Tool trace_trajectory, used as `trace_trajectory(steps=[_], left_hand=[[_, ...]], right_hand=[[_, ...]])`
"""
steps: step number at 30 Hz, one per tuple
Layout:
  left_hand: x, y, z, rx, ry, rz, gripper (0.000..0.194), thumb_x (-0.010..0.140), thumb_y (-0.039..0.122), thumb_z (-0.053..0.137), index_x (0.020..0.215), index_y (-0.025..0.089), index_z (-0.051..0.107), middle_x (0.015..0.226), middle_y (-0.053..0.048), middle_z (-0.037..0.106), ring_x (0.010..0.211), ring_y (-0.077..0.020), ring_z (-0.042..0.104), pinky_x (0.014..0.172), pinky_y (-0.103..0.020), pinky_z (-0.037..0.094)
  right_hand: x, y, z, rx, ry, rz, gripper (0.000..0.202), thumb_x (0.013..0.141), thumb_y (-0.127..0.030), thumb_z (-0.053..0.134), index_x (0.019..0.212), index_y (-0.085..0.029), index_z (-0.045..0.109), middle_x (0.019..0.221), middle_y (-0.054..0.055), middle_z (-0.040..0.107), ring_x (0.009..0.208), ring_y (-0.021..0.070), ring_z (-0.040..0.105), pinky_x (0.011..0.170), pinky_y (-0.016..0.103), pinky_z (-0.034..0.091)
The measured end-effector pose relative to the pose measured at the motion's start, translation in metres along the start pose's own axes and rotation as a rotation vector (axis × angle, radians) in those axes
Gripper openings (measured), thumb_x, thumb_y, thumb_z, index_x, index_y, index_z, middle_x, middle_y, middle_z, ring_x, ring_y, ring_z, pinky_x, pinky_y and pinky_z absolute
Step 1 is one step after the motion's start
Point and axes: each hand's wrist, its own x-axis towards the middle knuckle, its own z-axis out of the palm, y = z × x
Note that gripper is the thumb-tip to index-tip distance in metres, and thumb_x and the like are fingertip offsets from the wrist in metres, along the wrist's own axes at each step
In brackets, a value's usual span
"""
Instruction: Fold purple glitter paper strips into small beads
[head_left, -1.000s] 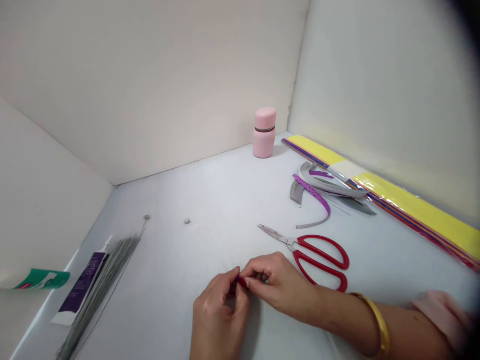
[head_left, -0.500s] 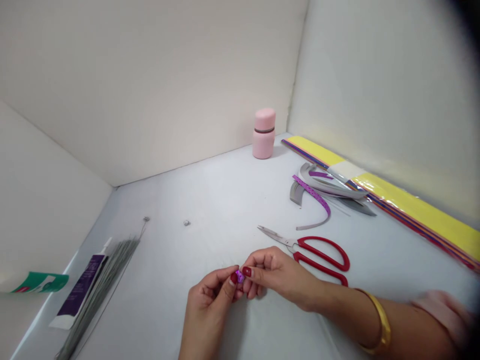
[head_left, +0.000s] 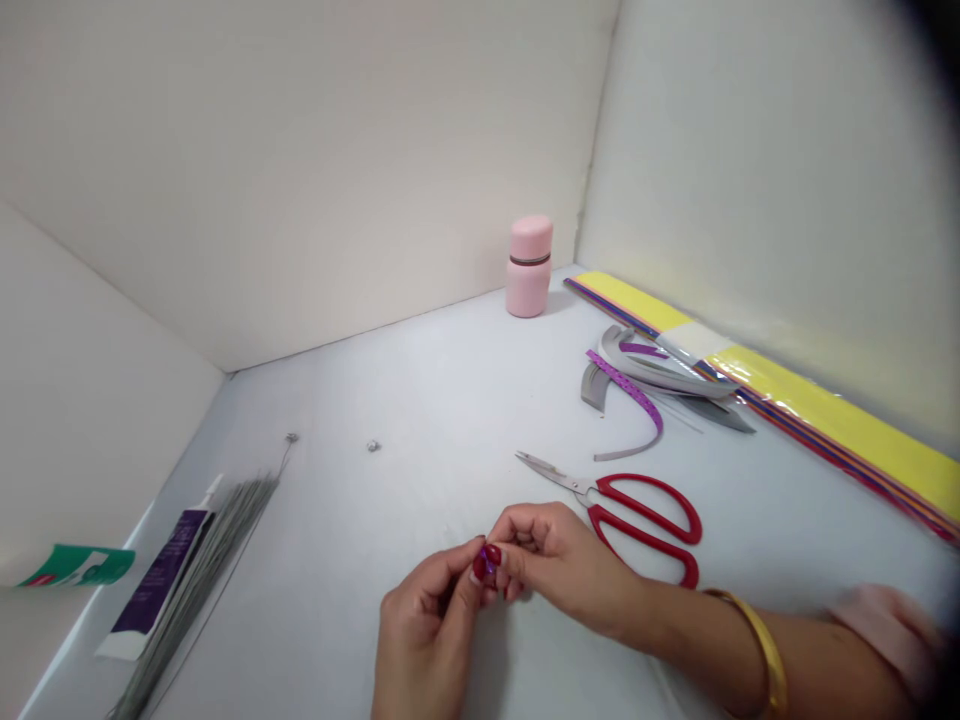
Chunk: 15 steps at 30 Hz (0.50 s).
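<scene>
Between the fingertips of both hands is a small shiny purple piece (head_left: 490, 565), mostly covered by the thumbs. My left hand (head_left: 439, 610) is closed in a pinch on its left side. From the right, my right hand (head_left: 551, 550) pinches the same piece, thumb almost touching the left thumb. Scissors with red handles (head_left: 652, 510) lie just behind and beside my right hand, partly covered by it. Beyond them rests a curved purple glitter strip (head_left: 634, 392) with a grey back.
Grey and purple offcuts (head_left: 667, 375) lie by a long pack of coloured sheets (head_left: 810, 410) along the right wall. A pink flask (head_left: 529, 268) stands at the back. Left are a purple-and-white tube (head_left: 161, 580), thin wires (head_left: 202, 590) and a small silvery bit (head_left: 373, 446).
Both hands have shifted slightly right and down with the purple piece. The thumbs have come closer together, so less of it shows.
</scene>
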Motion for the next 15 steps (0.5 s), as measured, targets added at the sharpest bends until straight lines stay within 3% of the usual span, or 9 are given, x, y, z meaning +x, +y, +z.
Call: trace_trajectory(steps=[2, 8, 12, 15], left_hand=[[-0.002, -0.001, 0.003, 0.05, 0.032, 0.071, 0.017, 0.072, 0.03, 0.066, 0.083, 0.02, 0.074, 0.069, -0.001, 0.07, 0.066, -0.0137, 0.061, 0.066, -0.019, 0.045], [0.004, 0.002, -0.003, -0.135, 0.016, -0.126, 0.017, 0.069, 0.031, 0.07, 0.078, 0.018, 0.075, 0.059, 0.001, 0.068, 0.057, -0.0094, 0.055, 0.056, -0.015, 0.044], [0.008, 0.003, -0.008, -0.216, -0.088, -0.218, 0.019, 0.065, 0.031, 0.073, 0.078, 0.017, 0.075, 0.059, 0.0, 0.07, 0.056, -0.0084, 0.056, 0.055, -0.015, 0.045], [0.007, 0.005, -0.007, -0.249, -0.076, -0.224, 0.018, 0.063, 0.03, 0.075, 0.076, 0.018, 0.076, 0.056, 0.0, 0.069, 0.054, -0.0083, 0.057, 0.055, -0.015, 0.046]], right_hand=[[0.0, 0.001, 0.0, -0.053, 0.029, -0.05, 0.019, 0.073, -0.029, 0.064, 0.065, -0.012, 0.059, 0.056, -0.002, 0.058, 0.053, 0.0081, 0.052, 0.053, 0.02, 0.04], [0.002, -0.005, -0.004, 0.115, -0.126, 0.046, 0.029, 0.074, -0.039, 0.063, 0.069, -0.011, 0.06, 0.062, 0.003, 0.065, 0.055, 0.0095, 0.057, 0.054, 0.021, 0.041], [0.002, -0.007, -0.005, 0.206, -0.133, 0.108, 0.028, 0.065, -0.035, 0.072, 0.066, -0.01, 0.06, 0.06, 0.004, 0.066, 0.049, 0.0084, 0.056, 0.051, 0.02, 0.041], [0.002, -0.008, -0.005, 0.25, -0.13, 0.144, 0.029, 0.063, -0.034, 0.074, 0.062, -0.01, 0.058, 0.059, 0.004, 0.067, 0.046, 0.0077, 0.055, 0.048, 0.019, 0.04]])
